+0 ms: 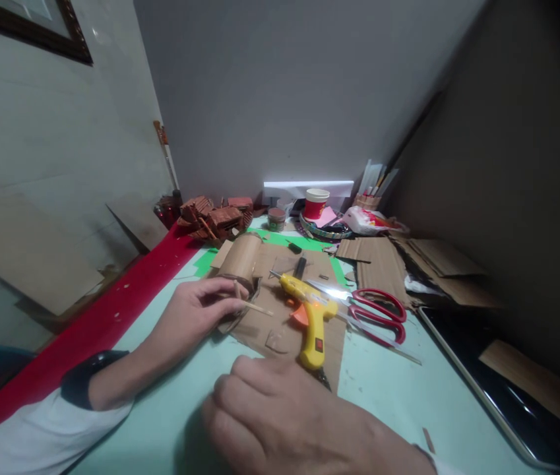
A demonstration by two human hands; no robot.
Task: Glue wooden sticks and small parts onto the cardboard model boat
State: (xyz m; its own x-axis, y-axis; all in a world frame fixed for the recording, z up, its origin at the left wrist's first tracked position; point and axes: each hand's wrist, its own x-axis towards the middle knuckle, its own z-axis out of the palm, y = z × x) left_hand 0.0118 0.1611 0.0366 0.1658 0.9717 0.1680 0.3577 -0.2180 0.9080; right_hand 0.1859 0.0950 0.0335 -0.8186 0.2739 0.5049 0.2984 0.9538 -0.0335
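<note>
My left hand (200, 305) pinches a thin cardboard strip (260, 309) between thumb and fingertips. Just beyond those fingers a brown cardboard tube (245, 256) lies on its side on a flat cardboard sheet (287, 349). Closer to me, my right hand (264, 406) is curled into a fist with its back towards me; whatever its fingers may hold is hidden. A yellow hot glue gun (316, 323) rests on the sheet, its nozzle pointing towards the tube. Red-handled scissors (381, 313) lie to its right, blades partly behind the gun.
Cardboard pieces (383, 264) and a black glossy tray-like object (487, 376) lie on the right. Reddish-brown painted cardboard pieces (220, 214) are heaped at back left. A red and white cup (316, 204) stands inside a tape roll (326, 231) near the wall.
</note>
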